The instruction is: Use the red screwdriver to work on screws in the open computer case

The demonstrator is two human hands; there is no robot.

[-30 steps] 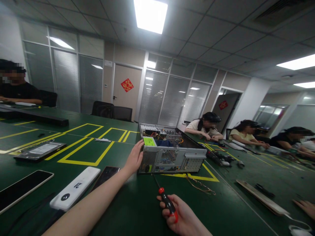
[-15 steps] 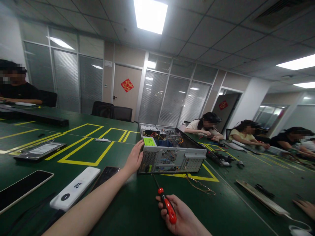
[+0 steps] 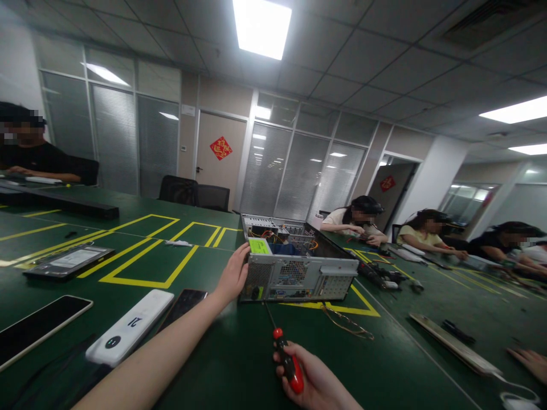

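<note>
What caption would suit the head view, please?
Left hand on an open computer case; right hand holding a screwdriver.

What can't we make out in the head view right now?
All in the head view:
- Whether the tip of the screwdriver touches the computer case: too small and dim.
- Case floor: hidden by its near panel.
- Dark flat device: partly hidden behind the left forearm.
- Hard drive label text: blurred.
- Another person's hand: cut off by the right edge.

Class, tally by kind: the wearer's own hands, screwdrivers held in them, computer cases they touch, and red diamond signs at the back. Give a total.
Left hand and right hand: 2
Screwdriver: 1
Computer case: 1
Red diamond signs: 2
Total: 6
</note>
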